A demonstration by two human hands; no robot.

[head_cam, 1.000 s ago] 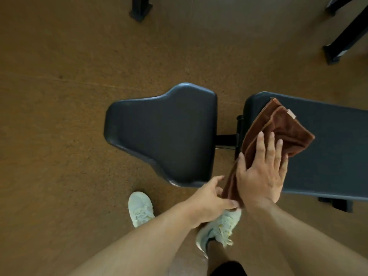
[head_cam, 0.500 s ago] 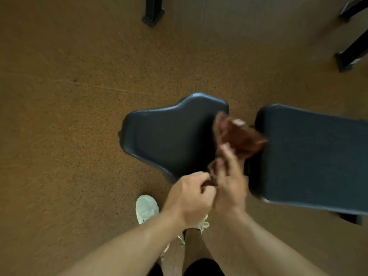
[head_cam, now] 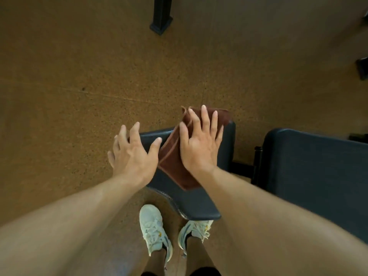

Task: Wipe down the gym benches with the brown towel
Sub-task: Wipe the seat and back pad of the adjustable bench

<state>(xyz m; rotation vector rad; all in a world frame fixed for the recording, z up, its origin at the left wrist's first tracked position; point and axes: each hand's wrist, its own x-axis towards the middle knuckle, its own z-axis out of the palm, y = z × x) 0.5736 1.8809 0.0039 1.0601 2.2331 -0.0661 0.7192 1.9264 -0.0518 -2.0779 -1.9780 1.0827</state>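
The folded brown towel [head_cam: 175, 166] lies on the black seat pad [head_cam: 191, 204] of the gym bench, its far end hanging a little past the pad's far edge. My right hand [head_cam: 199, 144] lies flat on the towel with fingers spread, pressing it onto the pad. My left hand [head_cam: 133, 156] is spread wide just left of the towel, over the pad's left end, holding nothing. To the right, across a narrow gap with the frame joint, sits the long black back pad [head_cam: 318, 176].
The floor is speckled brown rubber. A black equipment post [head_cam: 161, 18] stands at the far middle, and dark equipment feet [head_cam: 362, 68] show at the far right edge. My two pale sneakers [head_cam: 155, 230] stand close under the seat pad's near edge.
The towel has moved from the back pad, through both hands over the gap, onto the seat pad. My left hand has let go of it and opened; my right hand now presses it flat.
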